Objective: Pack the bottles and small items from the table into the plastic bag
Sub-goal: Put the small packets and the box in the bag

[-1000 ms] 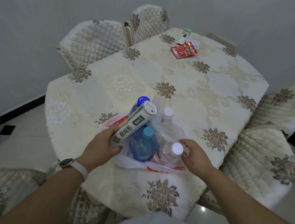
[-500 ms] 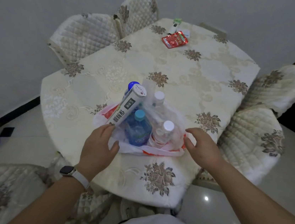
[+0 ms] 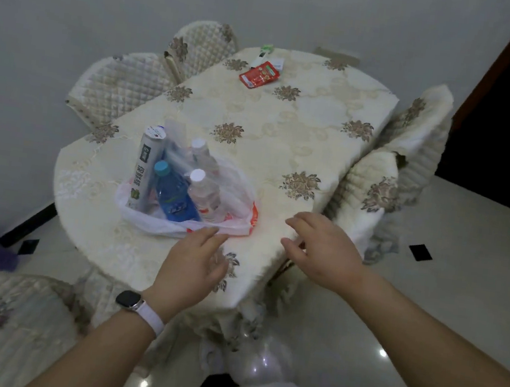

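Plastic bag (image 3: pixel 153 226) — bottles (image 3: pixel 172 197) propped caps-up so none spill; your left hand (image 3: pixel 193 263) and right hand (image 3: pixel 325 255) hover empty, fingers loose — red packet (image 3: pixel 259 74), perhaps snacks, waits far off.

The plastic bag (image 3: pixel 150 224) is sitting open on the table (image 3: pixel 284 152), at 8 o'clock from its middle. Inside, a blue bottle (image 3: pixel 171 196) is standing with a tall white carton (image 3: pixel 142 173) at its 9 o'clock, a near clear bottle (image 3: pixel 204 192) at 3 o'clock and a far clear bottle (image 3: pixel 203 155) at 1 o'clock. The left hand (image 3: pixel 188 265), wearing a watch (image 3: pixel 129 300), is hovering at the bag's 5 o'clock, fingers relaxed. The right hand (image 3: pixel 320 252) is hovering over the table edge at the bag's 3 o'clock, fingers loosely curled, holding nothing. A red packet (image 3: pixel 259 74) is lying at the table's 12 o'clock end
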`<state>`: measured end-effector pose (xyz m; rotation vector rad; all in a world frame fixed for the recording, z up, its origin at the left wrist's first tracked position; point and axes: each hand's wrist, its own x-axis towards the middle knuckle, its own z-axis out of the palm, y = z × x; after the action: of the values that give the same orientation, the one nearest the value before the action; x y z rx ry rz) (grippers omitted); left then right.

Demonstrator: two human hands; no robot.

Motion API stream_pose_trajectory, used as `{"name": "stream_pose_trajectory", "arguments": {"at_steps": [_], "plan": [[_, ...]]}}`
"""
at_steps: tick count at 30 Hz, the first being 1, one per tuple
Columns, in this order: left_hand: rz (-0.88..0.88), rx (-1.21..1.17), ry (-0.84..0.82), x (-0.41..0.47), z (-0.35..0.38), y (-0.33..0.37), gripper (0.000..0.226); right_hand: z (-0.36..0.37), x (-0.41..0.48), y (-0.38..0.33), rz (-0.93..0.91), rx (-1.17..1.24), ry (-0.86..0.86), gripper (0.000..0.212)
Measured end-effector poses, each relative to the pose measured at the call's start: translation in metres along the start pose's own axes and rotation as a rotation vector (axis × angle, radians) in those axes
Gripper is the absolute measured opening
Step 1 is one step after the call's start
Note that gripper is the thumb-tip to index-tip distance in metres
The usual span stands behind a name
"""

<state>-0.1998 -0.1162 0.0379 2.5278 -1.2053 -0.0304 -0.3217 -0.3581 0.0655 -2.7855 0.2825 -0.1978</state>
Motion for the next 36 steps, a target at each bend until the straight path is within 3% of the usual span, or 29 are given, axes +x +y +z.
{"name": "stream_pose_trajectory", "arguments": {"at_steps": [15,21,28,36], "plan": [[0.621,0.091,-0.039,0.076,0.054,0.239,0.048,-0.098,-0.190,0.130,0.320,-0.160,0.199,0.051],[0.758,0.034,-0.091,0.120,0.092,0.305,0.050,-0.106,-0.228,0.181,0.456,-0.231,0.212,0.049],[0.864,-0.038,-0.101,0.195,0.144,0.360,0.048,-0.119,-0.218,0.259,0.548,-0.285,0.233,0.050],[0.843,-0.121,-0.035,0.332,0.178,0.398,0.048,-0.159,-0.140,0.363,0.577,-0.343,0.148,0.047]]}}
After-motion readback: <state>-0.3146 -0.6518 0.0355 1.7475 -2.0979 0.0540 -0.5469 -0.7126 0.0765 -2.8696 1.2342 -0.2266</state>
